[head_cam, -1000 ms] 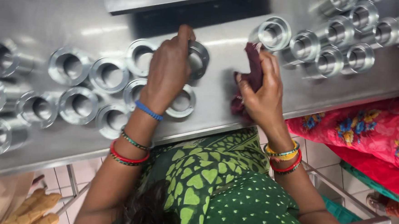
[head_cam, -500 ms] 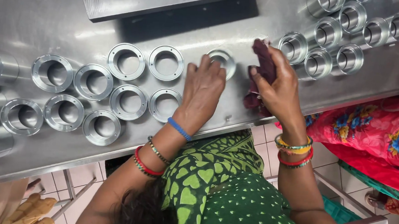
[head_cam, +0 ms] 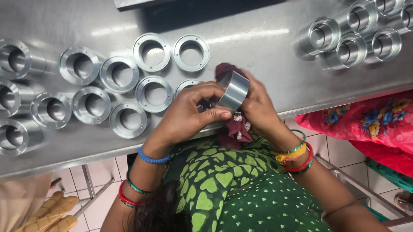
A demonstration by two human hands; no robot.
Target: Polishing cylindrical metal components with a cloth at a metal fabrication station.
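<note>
The steel tabletop before you carries many metal rings, and below it is a tiled floor. Your left hand and right hand are both closed around one metal sleeve at the tabletop edge, with a dark red cloth under it.

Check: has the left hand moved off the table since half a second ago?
Yes. The left hand has pulled back from the rings on the steel table toward its near edge, and now grips a metal ring together with the right hand and dark red cloth.
</note>
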